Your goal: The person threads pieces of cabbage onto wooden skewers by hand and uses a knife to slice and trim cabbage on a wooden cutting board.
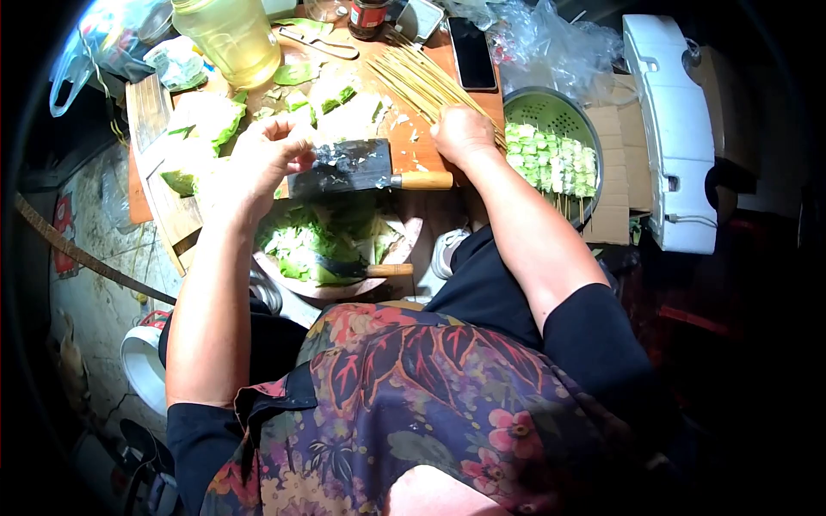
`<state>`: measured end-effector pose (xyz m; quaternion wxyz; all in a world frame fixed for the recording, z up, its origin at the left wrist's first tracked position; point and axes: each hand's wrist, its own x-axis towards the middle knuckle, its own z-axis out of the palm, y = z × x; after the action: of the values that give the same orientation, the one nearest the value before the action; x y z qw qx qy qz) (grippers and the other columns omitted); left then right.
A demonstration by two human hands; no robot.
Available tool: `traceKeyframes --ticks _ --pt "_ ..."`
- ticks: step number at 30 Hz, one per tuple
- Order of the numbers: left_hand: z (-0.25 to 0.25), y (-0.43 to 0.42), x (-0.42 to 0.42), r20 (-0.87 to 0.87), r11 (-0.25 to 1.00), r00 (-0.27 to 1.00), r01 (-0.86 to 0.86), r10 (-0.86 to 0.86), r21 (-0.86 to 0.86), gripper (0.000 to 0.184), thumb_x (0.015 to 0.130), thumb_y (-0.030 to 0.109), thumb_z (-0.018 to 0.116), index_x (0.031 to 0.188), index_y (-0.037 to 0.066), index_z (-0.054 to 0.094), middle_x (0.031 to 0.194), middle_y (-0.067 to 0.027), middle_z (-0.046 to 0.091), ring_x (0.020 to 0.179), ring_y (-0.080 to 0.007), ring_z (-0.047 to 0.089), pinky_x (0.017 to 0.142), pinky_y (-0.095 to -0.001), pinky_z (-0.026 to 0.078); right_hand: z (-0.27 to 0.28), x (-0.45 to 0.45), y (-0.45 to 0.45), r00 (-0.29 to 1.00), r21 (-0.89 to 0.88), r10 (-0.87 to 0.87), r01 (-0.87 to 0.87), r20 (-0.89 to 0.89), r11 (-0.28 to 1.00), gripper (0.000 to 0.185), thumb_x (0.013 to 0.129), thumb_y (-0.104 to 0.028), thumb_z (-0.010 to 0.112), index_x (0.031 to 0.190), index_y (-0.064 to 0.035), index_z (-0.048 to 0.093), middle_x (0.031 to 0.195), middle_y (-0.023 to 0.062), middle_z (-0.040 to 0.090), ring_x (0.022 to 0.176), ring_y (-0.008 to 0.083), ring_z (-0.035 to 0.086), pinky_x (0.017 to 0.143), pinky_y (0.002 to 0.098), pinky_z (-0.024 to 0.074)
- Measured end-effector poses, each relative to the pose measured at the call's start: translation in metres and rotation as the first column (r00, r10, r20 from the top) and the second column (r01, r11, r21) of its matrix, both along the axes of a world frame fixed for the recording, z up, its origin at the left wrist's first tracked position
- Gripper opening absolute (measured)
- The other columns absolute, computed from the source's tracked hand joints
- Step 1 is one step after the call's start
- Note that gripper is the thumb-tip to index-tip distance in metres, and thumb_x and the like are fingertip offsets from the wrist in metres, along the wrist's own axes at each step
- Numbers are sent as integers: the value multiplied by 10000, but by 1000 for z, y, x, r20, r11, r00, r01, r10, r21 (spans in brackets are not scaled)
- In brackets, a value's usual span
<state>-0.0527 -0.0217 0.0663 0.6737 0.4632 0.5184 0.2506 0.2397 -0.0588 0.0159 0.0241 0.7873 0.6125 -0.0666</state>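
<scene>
Your left hand [271, 159] is at the upper left of the frame, beside the left end of the black cleaver [351, 165]. Its fingers curl toward the thumb; you cannot tell here whether that grip is fully closed or has hold of anything. Your right hand [467, 135], at the upper center, curls over the lower end of the bundle of thin skewers [417, 77]. Its fingertips are hidden, so how tightly it grips is unclear.

The cleaver lies near the front edge of the wooden surface [415, 153], its handle pointing right, with pale scraps on the blade. The skewers slant beside the phone [472, 53]. Leafy pieces [211, 120] lie at upper left, near the yellowish container [232, 43]. Right of your right hand, skewered green pieces [551, 163] sit in the colander [575, 110]. Below the cleaver, the basin [406, 248] holds leaves [301, 245] and a wooden-handled knife [389, 270].
</scene>
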Motion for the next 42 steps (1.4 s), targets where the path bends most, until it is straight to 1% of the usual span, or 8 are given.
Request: traceKeyframes --ticks 5,7,9,18,27,35,37,42 --pt "-5 9 -9 248 964 933 -242 262 -106 194 817 31 624 1000 -1 571 807 -65 618 722 -155 640 706 -272 558 55 -32 -10 947 98 82 -54 -310 994 151 763 -192 581 792 -52 631 760 114 660 697 271 635 674 379 502" --pt "-11 16 -15 300 970 923 -219 239 -101 184 803 10 623 974 -15 560 814 -82 613 749 -189 658 729 -301 582 78 -50 -26 678 182 220 -127 -702 975 94 771 -143 591 760 -50 598 653 33 590 594 123 546 582 279 454" --pt "-4 13 -10 284 894 848 -425 447 -140 81 792 25 607 868 36 582 768 -54 621 692 -146 632 709 -259 547 78 -61 -44 507 193 230 -125 -831 973 56 775 -104 586 761 -51 575 605 -57 466 567 27 417 514 211 364" --pt "-16 24 -17 285 799 747 -571 601 -189 174 796 31 644 943 -8 558 772 -86 595 712 -207 646 681 -317 581 86 -84 -57 611 157 245 -194 -753 968 197 777 -152 577 932 -69 664 579 12 538 531 78 488 520 258 414" --pt "-12 21 -7 280 791 805 -581 523 193 300 808 9 683 1074 -50 558 948 -113 608 841 -176 619 763 -311 553 76 -96 -53 445 122 168 -130 -880 984 208 853 -135 556 971 -15 678 662 28 605 599 71 517 577 246 443" --pt "-13 14 1 224 834 895 -442 385 330 320 774 23 724 1054 -54 590 976 -102 620 862 -167 607 775 -297 538 79 -104 -58 279 54 62 -36 -958 998 208 918 -146 541 971 9 668 673 -4 580 562 35 477 519 218 406" --pt "-6 0 13 45 907 976 -215 214 362 395 745 54 757 1076 -60 575 983 -106 621 843 -147 606 742 -255 518 66 -103 -49 442 465 467 -119 -766 877 186 918 -122 531 960 11 654 636 9 550 531 52 481 486 229 398" --pt "8 -10 22 221 980 975 -42 -3 196 424 780 61 653 1177 -32 535 1028 -120 609 796 -164 628 735 -284 520 69 -96 -34 461 315 295 -37 -837 949 165 905 -98 516 948 -24 657 644 20 562 490 71 483 469 241 400"
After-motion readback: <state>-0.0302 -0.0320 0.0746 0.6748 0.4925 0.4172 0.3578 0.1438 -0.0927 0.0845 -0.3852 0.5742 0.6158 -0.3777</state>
